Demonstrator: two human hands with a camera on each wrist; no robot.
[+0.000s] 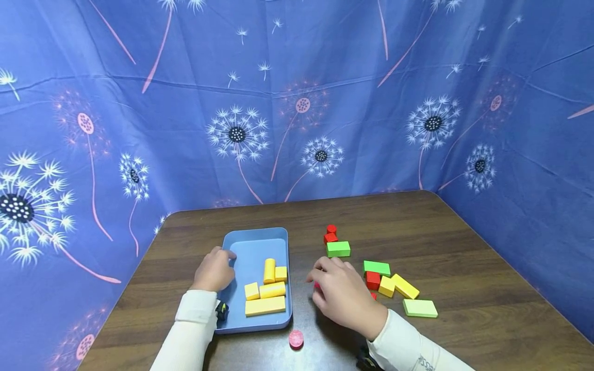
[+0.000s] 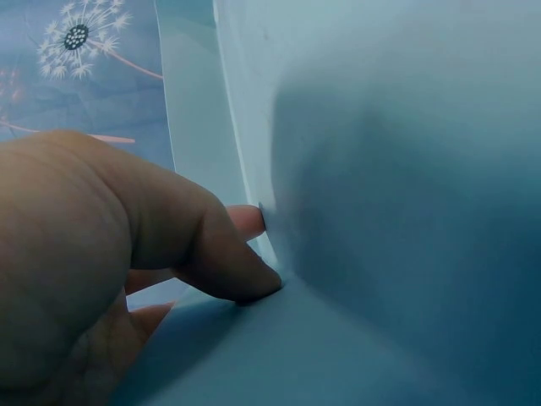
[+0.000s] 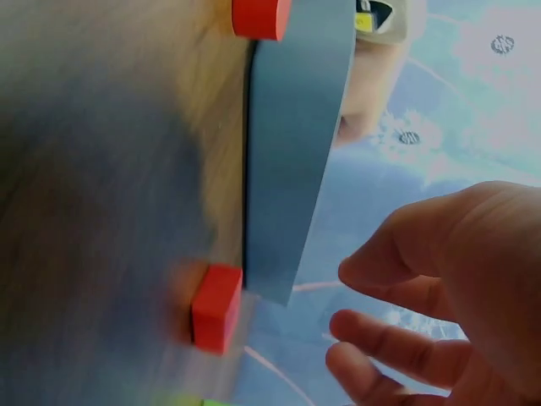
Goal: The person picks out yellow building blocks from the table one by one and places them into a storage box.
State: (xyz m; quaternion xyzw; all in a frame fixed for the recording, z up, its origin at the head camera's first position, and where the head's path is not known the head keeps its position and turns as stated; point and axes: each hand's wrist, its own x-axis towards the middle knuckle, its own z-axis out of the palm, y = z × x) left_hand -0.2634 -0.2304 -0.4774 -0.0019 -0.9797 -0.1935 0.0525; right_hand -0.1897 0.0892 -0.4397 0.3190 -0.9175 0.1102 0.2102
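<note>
A blue plastic tray (image 1: 255, 241) lies on the table with several yellow blocks (image 1: 264, 306) in its right half. My left hand (image 1: 215, 269) pinches the tray's left wall; in the left wrist view the thumb (image 2: 241, 266) is inside and other fingers are outside. To the right of the tray, my right hand (image 1: 345, 293) hovers over the table, its fingers loosely bent around nothing. A red block (image 3: 217, 309) stands on the table apart from those fingers, mostly covered by the hand in the head view. A round red piece (image 1: 296, 339) sits by the tray's front right corner.
Beyond my right hand are a green block (image 1: 338, 249) and a red cylinder (image 1: 331, 229). Farther right lie a red cube (image 1: 373, 280), a yellow bar (image 1: 405, 286) and a pale green block (image 1: 419, 308). A blue patterned cloth (image 1: 287, 103) hangs behind the table.
</note>
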